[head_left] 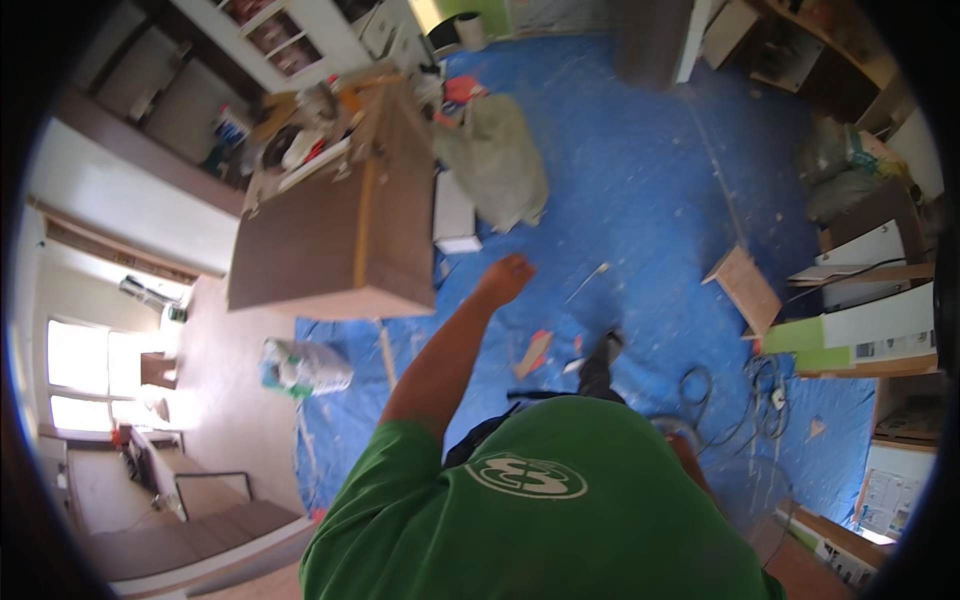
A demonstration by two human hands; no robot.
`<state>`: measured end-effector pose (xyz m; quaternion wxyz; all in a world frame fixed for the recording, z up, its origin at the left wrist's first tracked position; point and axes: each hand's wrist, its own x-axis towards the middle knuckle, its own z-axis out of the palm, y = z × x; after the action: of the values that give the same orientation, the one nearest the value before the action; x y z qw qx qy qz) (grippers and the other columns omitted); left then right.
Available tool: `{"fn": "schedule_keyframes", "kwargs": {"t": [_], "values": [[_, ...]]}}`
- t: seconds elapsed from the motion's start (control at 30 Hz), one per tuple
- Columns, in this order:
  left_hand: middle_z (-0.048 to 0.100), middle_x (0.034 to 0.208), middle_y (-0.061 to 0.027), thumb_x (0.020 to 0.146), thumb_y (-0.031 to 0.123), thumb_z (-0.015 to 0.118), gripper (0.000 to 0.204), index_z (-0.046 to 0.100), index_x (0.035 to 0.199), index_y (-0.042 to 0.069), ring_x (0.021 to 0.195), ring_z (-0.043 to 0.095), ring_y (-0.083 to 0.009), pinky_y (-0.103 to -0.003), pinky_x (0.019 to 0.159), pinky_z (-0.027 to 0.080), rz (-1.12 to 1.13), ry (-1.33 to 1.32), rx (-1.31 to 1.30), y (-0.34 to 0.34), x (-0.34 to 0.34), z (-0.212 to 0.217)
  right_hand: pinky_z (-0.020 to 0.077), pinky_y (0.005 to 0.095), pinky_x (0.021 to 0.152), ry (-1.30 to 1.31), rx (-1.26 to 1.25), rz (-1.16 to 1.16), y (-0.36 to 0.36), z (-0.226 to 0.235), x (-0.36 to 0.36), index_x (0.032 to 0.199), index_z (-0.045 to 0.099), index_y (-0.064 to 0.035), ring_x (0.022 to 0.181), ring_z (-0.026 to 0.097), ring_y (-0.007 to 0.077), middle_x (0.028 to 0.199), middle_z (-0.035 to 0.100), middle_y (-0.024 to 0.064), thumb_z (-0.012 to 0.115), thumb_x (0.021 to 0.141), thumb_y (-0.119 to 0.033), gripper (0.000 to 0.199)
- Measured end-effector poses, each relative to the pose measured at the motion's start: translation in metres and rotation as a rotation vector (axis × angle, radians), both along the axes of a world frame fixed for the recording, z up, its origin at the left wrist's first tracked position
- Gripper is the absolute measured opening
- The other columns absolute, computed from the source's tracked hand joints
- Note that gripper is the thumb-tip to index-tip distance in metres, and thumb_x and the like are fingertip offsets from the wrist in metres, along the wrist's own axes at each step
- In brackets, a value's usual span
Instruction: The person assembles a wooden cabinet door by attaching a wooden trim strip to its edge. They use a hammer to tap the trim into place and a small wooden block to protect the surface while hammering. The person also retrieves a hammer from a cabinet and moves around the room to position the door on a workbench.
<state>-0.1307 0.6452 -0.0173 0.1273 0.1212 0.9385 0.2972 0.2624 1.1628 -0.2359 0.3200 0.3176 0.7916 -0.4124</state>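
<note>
While the left hand [506,278] swings out loosely curled and empty over the blue floor sheet [640,180], nearest the grey sack [497,160] and wooden cabinet [340,225], nothing looks picked up yet; right hand grip hidden, cannot tell.

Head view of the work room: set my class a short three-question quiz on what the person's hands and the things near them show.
1. True or false: the left hand grips a tool.
2. What covers the floor? A) red carpet B) blue sheet C) bare tiles
3. What large thing stands nearest the left hand, on its left in the picture?

Key
1. False: it is loosely closed in the air and holds nothing.
2. B
3. The brown wooden cabinet, its top cluttered with items. The right hand is out of view.
</note>
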Motion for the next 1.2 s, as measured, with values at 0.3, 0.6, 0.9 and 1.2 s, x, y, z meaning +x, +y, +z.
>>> {"fn": "schedule_keyframes", "kwargs": {"t": [0.3, 0.6, 0.9, 1.2], "values": [[0.051, 0.150, -0.0238, 0.102, 0.060, 0.041, 0.063, 0.059, 0.142, 0.014, 0.132, 0.055, -0.0431, -0.051, 0.109, 0.045, -0.049, -0.626, -0.637, -0.106, -0.029, -0.144, 0.0481, 0.0374, 0.050, 0.029, -0.077, -0.008, 0.170, 0.032, -0.280, 0.084, 0.063, -0.0087, 0.057, 0.060, 0.0201, 0.069, 0.061, 0.0061, 0.064, 0.096, -0.025, 0.020], [0.067, 0.096, -0.0206, 0.097, 0.041, 0.067, 0.046, 0.064, 0.108, -0.004, 0.088, 0.070, -0.0375, -0.050, 0.078, 0.060, 0.710, -1.166, -0.019, -0.008, -0.183, -0.191, 0.0481, 0.0372, 0.046, 0.090, -0.050, -0.589, 0.271, 0.099, -0.496, 0.093, 0.068, -0.0056, 0.052, 0.059, 0.0207, 0.067, 0.062, 0.0084, 0.063, 0.095, -0.027, 0.023], [0.073, 0.101, -0.0197, 0.105, 0.029, 0.047, 0.033, 0.071, 0.105, 0.007, 0.098, 0.068, -0.0432, -0.053, 0.086, 0.055, -0.619, 0.432, -0.264, 0.317, -0.786, -0.147, 0.0564, 0.0440, 0.058, -0.252, -0.015, -0.706, 0.315, 0.108, -0.551, 0.087, 0.069, -0.0014, 0.058, 0.067, 0.0280, 0.071, 0.067, 0.0124, 0.065, 0.098, -0.047, 0.047], [0.072, 0.107, -0.0259, 0.097, 0.050, 0.059, 0.049, 0.069, 0.106, 0.003, 0.107, 0.066, -0.0455, -0.054, 0.092, 0.052, -0.310, 0.040, -0.060, 0.688, -0.994, -0.059, 0.0635, 0.0522, 0.061, -0.324, -0.130, -0.743, 0.489, 0.058, -0.712, 0.105, 0.063, 0.0070, 0.070, 0.070, 0.0386, 0.089, 0.066, 0.0228, 0.064, 0.099, -0.041, 0.048]]}}
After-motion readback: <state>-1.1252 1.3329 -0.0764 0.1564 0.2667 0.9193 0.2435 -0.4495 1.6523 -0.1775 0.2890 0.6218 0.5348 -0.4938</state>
